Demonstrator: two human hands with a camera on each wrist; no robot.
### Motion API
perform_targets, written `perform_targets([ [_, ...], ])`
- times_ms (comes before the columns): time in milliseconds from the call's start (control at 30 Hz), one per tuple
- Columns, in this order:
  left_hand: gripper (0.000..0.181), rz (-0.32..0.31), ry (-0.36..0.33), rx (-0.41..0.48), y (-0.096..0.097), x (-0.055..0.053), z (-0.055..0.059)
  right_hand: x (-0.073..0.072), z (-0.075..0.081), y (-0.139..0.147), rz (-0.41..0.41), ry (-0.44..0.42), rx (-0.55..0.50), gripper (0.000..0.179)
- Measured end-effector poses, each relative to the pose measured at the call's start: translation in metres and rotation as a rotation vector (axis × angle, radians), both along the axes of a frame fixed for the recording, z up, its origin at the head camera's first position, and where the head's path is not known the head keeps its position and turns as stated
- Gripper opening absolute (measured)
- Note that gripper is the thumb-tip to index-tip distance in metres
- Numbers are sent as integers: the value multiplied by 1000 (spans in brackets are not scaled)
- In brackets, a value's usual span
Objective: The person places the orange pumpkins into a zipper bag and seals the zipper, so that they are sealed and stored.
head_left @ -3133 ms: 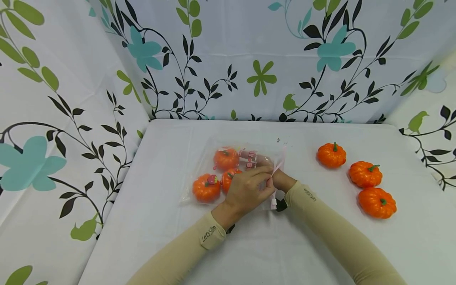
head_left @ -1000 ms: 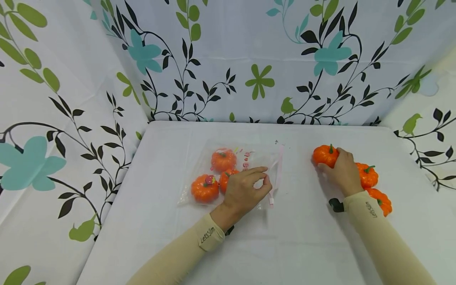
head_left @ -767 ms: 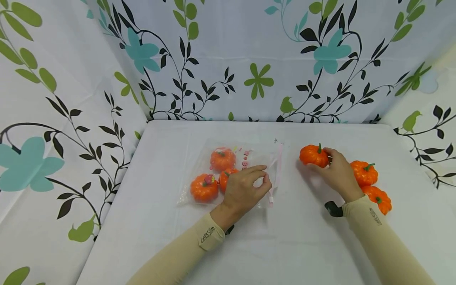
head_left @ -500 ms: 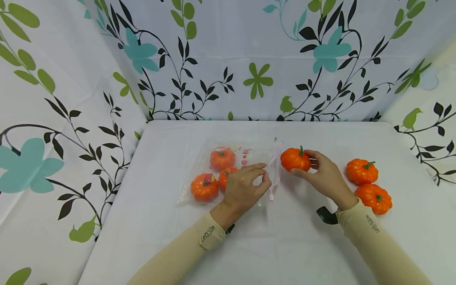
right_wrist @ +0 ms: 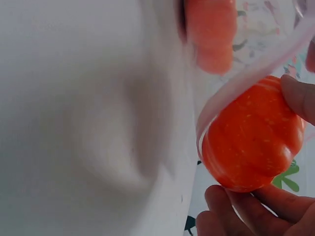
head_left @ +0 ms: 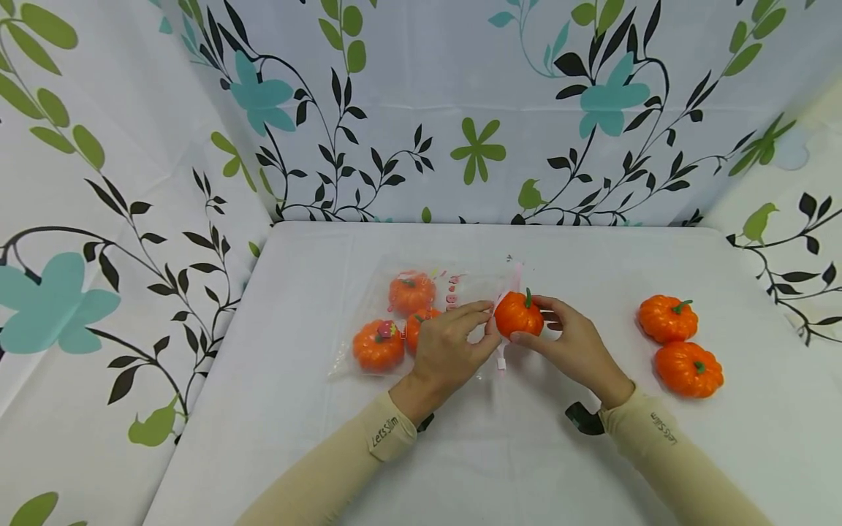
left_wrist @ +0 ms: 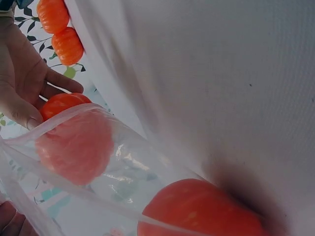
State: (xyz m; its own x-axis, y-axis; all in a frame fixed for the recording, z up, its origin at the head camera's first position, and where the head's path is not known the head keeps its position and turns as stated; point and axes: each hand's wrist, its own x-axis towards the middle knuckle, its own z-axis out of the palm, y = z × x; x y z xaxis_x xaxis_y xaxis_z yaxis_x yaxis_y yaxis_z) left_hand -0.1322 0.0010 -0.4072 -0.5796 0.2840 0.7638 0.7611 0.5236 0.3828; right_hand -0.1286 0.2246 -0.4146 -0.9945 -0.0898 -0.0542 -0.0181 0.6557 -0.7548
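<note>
Head view: I see the right hand [head_left: 584, 352], fingers curled round a pumpkin [head_left: 516, 315] right of centre, at the clear bag's [head_left: 482, 289] mouth!
— And the left hand [head_left: 450, 349]?
— Fingers pinching the bag's edge.

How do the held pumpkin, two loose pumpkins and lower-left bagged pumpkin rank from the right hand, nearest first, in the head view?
1. Held pumpkin, in the right hand.
2. Upper loose pumpkin and lower loose pumpkin, on the hand's right; too close to call.
3. Lower-left bagged pumpkin, leftmost, inside the bag.
</note>
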Motion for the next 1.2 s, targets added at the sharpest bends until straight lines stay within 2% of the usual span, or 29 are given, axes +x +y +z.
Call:
perform_targets([
  [300, 14, 4, 41, -7, 0, 1, -1, -6, -14, -20, 93, 126, -47, 77],
  [533, 14, 10, 74, -41, 2, 3, -2, -18, -23, -33, 191, 185, -75, 51],
  [633, 13, 9, 95, -42, 3, 4, -4, -24, -25, -37, 199, 186, -63, 54],
  [733, 12, 6, 111, -40, 5, 4, -6, -29, -27, -42, 199, 187, -57, 64],
  [800, 12, 1, 116, -41, 5, 5, -7, -32, -28, -46, 197, 194, -45, 61],
  [1000, 11, -8, 117, -46, 6, 5, -8, -38, -30, -55, 253, 332, 8, 57],
  [1200, 12, -7, 108, -69, 5, 3, -7, -41, -30, -60, 264, 394, 9, 54],
])
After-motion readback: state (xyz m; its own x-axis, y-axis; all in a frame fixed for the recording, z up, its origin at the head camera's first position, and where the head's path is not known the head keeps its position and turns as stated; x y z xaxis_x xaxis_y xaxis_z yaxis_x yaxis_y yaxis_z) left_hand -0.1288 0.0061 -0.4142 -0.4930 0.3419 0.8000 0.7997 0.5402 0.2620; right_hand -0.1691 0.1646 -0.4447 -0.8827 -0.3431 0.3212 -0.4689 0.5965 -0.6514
